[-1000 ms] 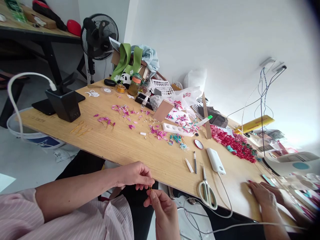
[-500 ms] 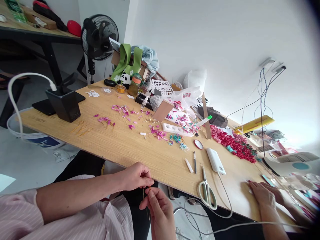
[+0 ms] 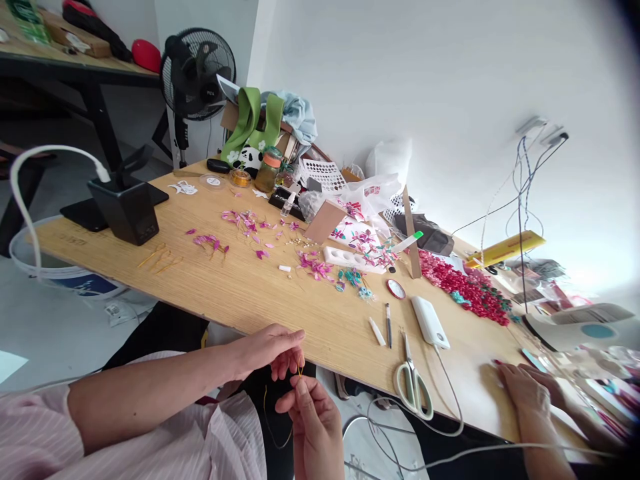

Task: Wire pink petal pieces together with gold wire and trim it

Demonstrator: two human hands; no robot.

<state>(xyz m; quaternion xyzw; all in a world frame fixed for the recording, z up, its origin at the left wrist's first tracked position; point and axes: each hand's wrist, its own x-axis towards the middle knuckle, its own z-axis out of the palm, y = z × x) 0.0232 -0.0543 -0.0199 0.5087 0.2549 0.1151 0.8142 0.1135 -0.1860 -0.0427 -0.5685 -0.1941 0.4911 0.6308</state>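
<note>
Slack has been drawn out since earlier: the thin yellow wire (image 3: pixel 273 417) now loops below the left hand (image 3: pixel 267 350) and right hand (image 3: pixel 315 427). Both hands' fingertips are pinched on it; snagging on the table edge (image 3: pixel 320 363) or kinking is risked.

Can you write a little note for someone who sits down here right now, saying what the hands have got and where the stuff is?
Left hand: fingers pinch a thin yellow thread below the table edge.
Right hand: pinches the same thread just beneath; a loop hangs over the lap.
Pink petals and red pieces lie loose on the table; scissors near the edge.
A co-worker's hand rests at the right.
No piece is on the thread yet.
</note>
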